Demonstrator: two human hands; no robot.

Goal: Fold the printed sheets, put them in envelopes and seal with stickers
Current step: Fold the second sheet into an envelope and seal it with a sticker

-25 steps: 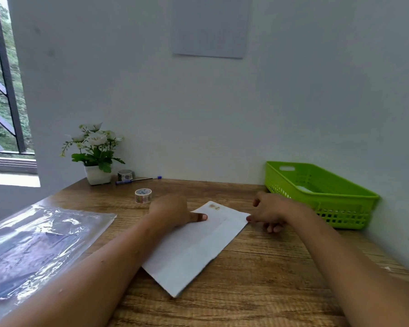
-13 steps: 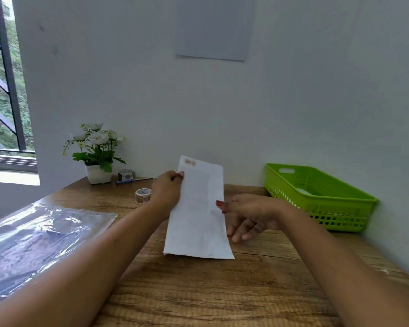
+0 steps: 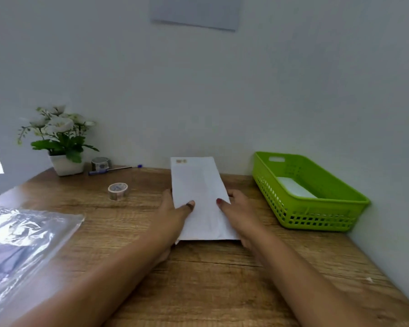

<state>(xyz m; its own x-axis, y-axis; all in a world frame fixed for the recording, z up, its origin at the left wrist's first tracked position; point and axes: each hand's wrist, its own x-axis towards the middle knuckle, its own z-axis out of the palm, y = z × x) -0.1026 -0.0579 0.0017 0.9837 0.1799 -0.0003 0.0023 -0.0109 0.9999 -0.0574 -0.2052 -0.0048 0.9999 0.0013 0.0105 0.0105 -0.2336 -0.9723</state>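
Note:
A long white envelope (image 3: pixel 198 192) with a small sticker at its top corner stands lengthwise above the wooden table (image 3: pixel 213 274), its far end tipped up toward the wall. My left hand (image 3: pixel 175 215) grips its left edge, thumb on top and fingers underneath. My right hand (image 3: pixel 239 213) grips the right edge the same way. A roll of patterned sticker tape (image 3: pixel 117 191) lies on the table to the left of the envelope. A second roll (image 3: pixel 100 163) sits by the plant pot.
A green plastic basket (image 3: pixel 316 208) with a white envelope inside stands at the right against the wall. A potted white flower (image 3: pixel 62 142) and a blue pen (image 3: pixel 113 169) are at the back left. A clear plastic sleeve (image 3: pixel 21 244) lies at the left.
The envelope was lying flat and skewed; both hands lifted it, turned it lengthwise, and now hold it by both long edges. The camera has turned right.

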